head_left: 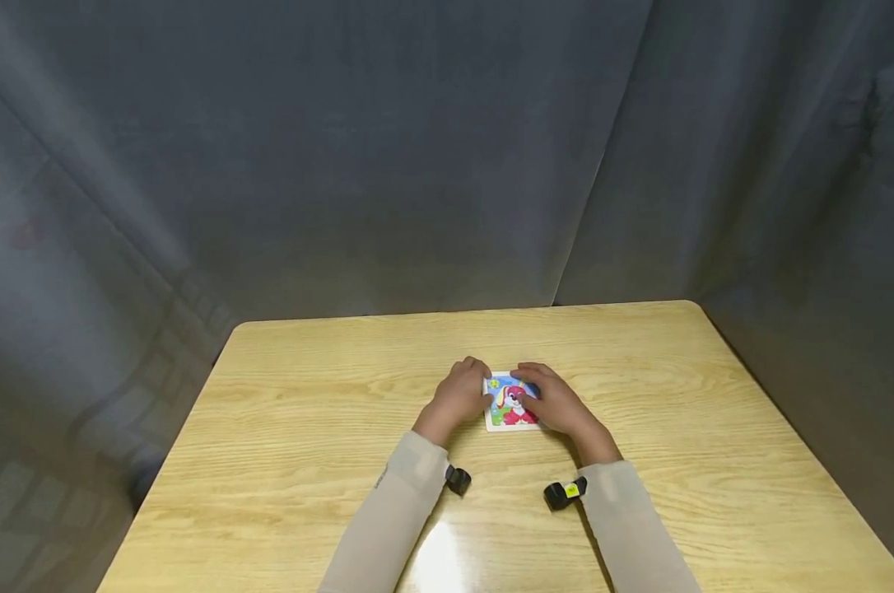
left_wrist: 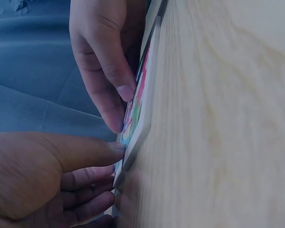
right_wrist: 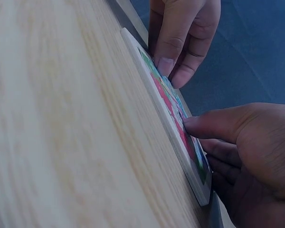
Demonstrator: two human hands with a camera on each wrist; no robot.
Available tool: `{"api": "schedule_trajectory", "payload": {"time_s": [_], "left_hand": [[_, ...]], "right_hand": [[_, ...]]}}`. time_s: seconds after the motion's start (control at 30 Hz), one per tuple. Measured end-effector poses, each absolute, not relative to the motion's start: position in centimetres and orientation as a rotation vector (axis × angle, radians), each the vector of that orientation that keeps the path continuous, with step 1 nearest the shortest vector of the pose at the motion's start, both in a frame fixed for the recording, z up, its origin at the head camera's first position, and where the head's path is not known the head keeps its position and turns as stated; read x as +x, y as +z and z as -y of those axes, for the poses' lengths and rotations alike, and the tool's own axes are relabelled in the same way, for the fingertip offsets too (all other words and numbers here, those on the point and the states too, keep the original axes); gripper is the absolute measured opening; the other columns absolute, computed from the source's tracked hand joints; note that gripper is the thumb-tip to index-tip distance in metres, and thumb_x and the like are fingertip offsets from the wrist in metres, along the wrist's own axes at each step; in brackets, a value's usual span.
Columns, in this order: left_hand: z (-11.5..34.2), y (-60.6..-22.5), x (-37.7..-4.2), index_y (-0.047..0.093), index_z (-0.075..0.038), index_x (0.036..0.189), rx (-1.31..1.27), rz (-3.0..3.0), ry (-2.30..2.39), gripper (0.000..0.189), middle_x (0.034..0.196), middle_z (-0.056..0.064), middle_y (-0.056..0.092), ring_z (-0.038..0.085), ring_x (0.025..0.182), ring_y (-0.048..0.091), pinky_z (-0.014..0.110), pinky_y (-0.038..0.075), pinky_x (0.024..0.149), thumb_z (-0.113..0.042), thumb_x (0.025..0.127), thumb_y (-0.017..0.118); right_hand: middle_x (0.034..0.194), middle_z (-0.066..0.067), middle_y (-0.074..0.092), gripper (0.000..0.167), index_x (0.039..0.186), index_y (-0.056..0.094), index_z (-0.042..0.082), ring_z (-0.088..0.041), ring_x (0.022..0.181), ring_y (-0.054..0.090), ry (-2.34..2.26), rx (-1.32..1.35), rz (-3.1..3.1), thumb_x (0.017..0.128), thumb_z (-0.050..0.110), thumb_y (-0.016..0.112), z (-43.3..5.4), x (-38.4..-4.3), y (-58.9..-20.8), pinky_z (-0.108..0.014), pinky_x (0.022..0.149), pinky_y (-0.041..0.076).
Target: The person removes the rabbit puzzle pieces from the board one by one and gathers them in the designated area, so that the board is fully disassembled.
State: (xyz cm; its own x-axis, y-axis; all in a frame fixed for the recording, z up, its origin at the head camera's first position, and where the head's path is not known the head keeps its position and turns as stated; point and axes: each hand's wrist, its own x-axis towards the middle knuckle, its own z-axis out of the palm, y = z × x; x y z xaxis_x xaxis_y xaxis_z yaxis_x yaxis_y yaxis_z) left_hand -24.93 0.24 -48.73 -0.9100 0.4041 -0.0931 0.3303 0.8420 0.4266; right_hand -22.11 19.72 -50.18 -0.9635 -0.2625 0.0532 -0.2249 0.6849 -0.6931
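A small square picture puzzle (head_left: pixel 512 417) with a white border lies on the wooden table, showing a pink long-eared cartoon animal on blue and green. My left hand (head_left: pixel 463 390) holds its left edge, the thumb (left_wrist: pixel 115 148) at the rim and the other fingers curled along the side. From the right, my right hand (head_left: pixel 561 401) grips it with the thumb (right_wrist: pixel 194 125) on the picture and fingers around the far right edge. That hand covers the upper right part of the picture. The puzzle's pale, thick border (right_wrist: pixel 167 128) shows in the right wrist view.
The light wood table (head_left: pixel 328 461) has rounded far corners. Dark grey curtains (head_left: pixel 388 165) hang behind it and along both sides. A black wrist camera (head_left: pixel 458 480) sits on the left sleeve, another black camera (head_left: pixel 558 496) on the right one.
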Motion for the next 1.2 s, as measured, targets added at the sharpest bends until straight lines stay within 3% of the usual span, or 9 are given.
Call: {"api": "schedule_trajectory", "payload": {"time_s": [1.2], "left_hand": [[-0.39, -48.77, -24.73, 0.055, -0.013, 0.122, 0.603, -2.851, 0.633, 0.035, 0.124, 0.005, 0.054, 0.021, 0.115, 0.050, 0.035, 0.048, 0.091, -0.024, 0.092, 0.069]], "right_hand": [[0.145, -0.019, 0.042, 0.040, 0.133, 0.057, 0.000, -0.040, 0.136, 0.036, -1.150, -0.376, -2.821, 0.094, 0.008, 0.062, -19.68, -22.12, -50.07, -0.056, 0.110, 0.029]]}}
